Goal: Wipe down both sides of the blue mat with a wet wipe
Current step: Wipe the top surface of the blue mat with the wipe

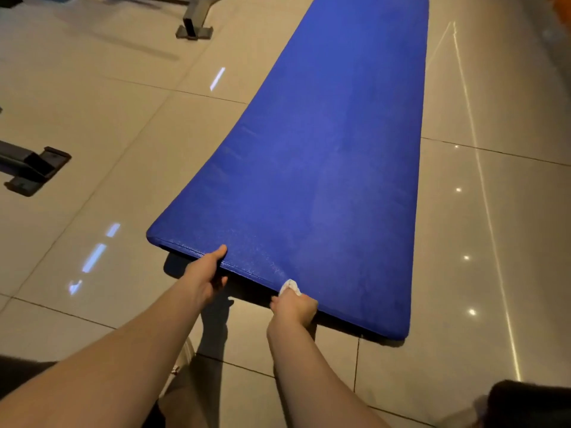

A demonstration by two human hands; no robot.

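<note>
While the mat (324, 165) is spread on the floor (108, 118), its near edge is gripped by the left hand (205, 278). Further along that edge, the wipe (289, 287) is pinched against it by the right hand (295, 307).

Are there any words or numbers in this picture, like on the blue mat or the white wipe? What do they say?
None: no word, number or logo can be read anywhere.
blue mat: plain, no print shows.
wet wipe, in the right hand: plain white.
floor: only bright light reflections, no signs.
metal feet: no label shows.
</note>
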